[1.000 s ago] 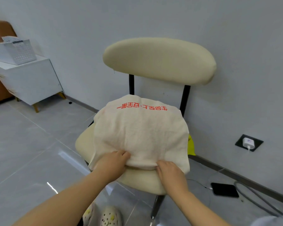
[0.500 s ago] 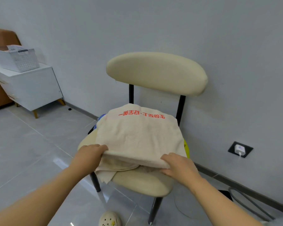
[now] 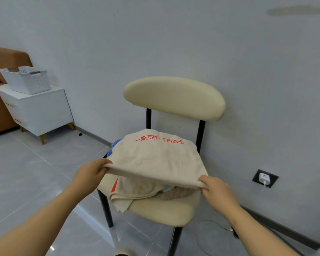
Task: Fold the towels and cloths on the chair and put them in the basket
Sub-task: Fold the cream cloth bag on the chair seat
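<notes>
**Raising the top towel off the chair pile to fold it**

We hold the cream towel (image 3: 155, 159) with red lettering by its near hem. The left grip (image 3: 90, 175) is pinched on the left corner and the right grip (image 3: 217, 190) is clamped on the right corner, both raised above the front edge of the chair (image 3: 164, 211) seat. The towel's far half lies draped over the pile, with its lettering toward the seat's back edge. Under it, another cream cloth (image 3: 135, 191) hangs over the front left corner, a brownish cloth (image 3: 175, 194) lies toward the right edge, and a blue cloth (image 3: 115, 145) peeps out at the back left.

We judge the step goes best with the hem taut between both grips. We should lift it clear of the pile so nothing below is dragged over the front edge, then carry near corners to far corners, matched.

The wall stands close behind the chair, so our room lies to the front and left. The basket (image 3: 29, 81) sits on a white cabinet (image 3: 39, 111) well apart to the left, across tiled floor. A cable (image 3: 211, 237) loops on the floor by the right front leg and could catch a foot
</notes>
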A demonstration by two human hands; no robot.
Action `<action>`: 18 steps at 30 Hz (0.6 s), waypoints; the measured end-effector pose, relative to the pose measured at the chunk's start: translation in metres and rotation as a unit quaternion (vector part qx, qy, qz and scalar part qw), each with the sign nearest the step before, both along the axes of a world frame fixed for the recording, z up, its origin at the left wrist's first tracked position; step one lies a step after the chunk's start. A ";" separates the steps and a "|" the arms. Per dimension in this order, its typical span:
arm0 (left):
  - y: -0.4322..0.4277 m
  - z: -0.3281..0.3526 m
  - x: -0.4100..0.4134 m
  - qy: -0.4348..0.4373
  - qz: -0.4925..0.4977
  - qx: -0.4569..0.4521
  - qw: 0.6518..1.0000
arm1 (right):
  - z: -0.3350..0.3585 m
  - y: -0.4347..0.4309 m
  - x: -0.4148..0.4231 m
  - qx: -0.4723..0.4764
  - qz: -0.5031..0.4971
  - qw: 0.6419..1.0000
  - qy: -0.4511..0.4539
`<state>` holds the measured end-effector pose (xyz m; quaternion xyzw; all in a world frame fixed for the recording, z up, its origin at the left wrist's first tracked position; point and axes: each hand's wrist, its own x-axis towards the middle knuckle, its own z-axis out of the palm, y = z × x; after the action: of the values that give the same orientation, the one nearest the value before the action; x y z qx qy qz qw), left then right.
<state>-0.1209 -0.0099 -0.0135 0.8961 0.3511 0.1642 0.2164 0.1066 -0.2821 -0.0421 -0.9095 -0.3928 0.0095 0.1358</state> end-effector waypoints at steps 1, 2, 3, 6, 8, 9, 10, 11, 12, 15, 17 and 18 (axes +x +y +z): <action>-0.001 -0.001 -0.001 -0.006 -0.006 0.012 1.000 | 0.000 -0.002 0.001 0.034 -0.004 0.999 0.024; -0.003 -0.002 -0.002 -0.016 -0.014 0.023 1.000 | 0.000 -0.002 0.002 0.080 -0.007 0.996 0.047; -0.005 -0.002 -0.003 -0.029 -0.022 0.028 0.999 | 0.001 -0.001 0.002 0.129 -0.010 0.989 0.072; -0.010 0.004 -0.004 -0.067 -0.016 0.021 0.997 | 0.013 -0.002 -0.004 0.223 -0.029 0.965 0.134; -0.011 0.009 -0.006 -0.099 0.001 0.014 0.995 | 0.021 -0.005 -0.006 0.256 -0.039 0.956 0.140; -0.012 0.011 -0.007 -0.124 0.018 0.007 0.992 | 0.024 -0.006 -0.006 0.274 -0.045 0.950 0.139; -0.013 0.013 -0.008 -0.156 0.038 -0.006 0.987 | 0.028 -0.007 -0.005 0.292 -0.054 0.945 0.139; -0.015 0.015 -0.008 -0.190 0.055 -0.026 0.980 | 0.031 -0.008 -0.004 0.301 -0.067 0.941 0.139; -0.017 0.016 -0.007 -0.210 0.063 -0.048 0.975 | 0.033 -0.008 -0.003 0.300 -0.078 0.940 0.139; -0.021 0.013 -0.004 -0.180 0.050 -0.062 0.980 | 0.034 -0.008 0.001 0.248 -0.108 0.951 0.149; -0.020 0.014 -0.004 -0.158 0.050 -0.048 0.985 | 0.032 -0.009 0.003 0.222 -0.108 0.959 0.141; -0.018 0.015 -0.004 -0.155 0.053 -0.044 0.986 | 0.032 -0.010 0.003 0.224 -0.104 0.960 0.131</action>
<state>-0.1253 -0.0281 0.0016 0.8294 0.3676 0.2963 0.2986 0.1098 -0.2918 -0.0101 -0.8824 -0.2671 0.0266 0.3864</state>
